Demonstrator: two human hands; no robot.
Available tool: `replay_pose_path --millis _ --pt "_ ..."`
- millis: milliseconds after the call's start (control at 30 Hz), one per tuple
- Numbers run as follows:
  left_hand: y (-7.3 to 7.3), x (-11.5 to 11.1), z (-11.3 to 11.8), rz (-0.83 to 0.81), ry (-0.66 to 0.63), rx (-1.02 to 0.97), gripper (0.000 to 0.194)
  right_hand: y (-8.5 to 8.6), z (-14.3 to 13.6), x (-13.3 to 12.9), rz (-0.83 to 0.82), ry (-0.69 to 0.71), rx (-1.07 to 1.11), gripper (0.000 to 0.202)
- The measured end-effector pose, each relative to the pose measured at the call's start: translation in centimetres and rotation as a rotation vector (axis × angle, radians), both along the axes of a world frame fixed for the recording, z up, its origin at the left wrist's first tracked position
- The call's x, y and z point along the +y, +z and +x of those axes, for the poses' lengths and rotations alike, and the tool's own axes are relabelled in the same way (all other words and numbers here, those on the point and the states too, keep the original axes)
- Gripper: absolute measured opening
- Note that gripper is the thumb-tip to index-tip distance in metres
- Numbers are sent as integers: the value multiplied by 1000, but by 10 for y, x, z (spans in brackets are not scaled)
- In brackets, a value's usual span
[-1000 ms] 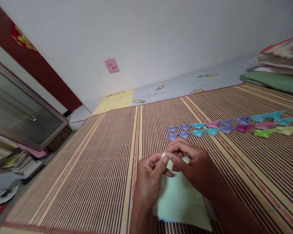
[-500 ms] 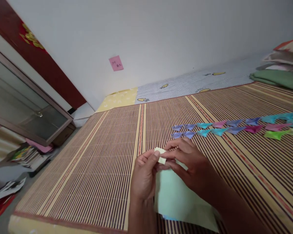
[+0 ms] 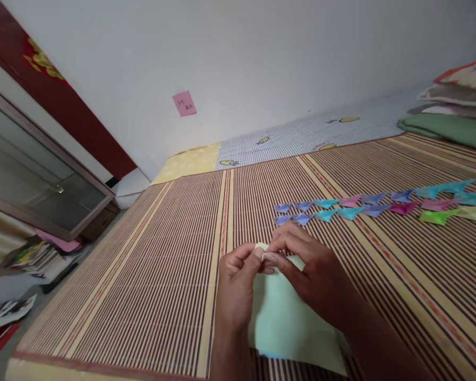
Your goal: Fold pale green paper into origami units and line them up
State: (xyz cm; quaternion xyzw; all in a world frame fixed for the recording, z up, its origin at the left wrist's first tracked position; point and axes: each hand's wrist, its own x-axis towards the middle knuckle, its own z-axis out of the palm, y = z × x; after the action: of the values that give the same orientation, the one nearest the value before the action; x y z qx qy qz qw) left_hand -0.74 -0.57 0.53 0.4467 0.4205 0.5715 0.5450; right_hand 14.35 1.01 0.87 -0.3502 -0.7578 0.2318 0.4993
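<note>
A small pale yellow piece of folded paper is pinched between my two hands, mostly covered by the fingers. My left hand grips its left side with thumb and forefinger. From the right, my right hand closes thumb and fingertips on the paper's right edge. Beneath both hands lies a large pale green sheet, with a bit of blue showing under its lower edge. Beyond my right hand, two rows of small folded paper shapes, such as a magenta one and a bright green one, rest on the striped mat.
The striped mat covers the bed. Folded green cloth and cushions are stacked at the far right. A pink note is on the wall. At the left are a glass-paned cabinet door and a pile of books.
My right thumb and fingertips have closed onto the small paper, and less of it shows now. The view has shifted slightly, moving the scene a little to the left.
</note>
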Motion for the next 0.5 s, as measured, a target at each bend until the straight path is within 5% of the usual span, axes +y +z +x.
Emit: replay_pose_path --millis 333,500 --pt "1 0 -4 73 -72 128 29 1 -1 0 -23 -20 -29 16" --pt "8 -2 -4 41 -141 119 18 0 0 -1 -35 -10 -19 14"
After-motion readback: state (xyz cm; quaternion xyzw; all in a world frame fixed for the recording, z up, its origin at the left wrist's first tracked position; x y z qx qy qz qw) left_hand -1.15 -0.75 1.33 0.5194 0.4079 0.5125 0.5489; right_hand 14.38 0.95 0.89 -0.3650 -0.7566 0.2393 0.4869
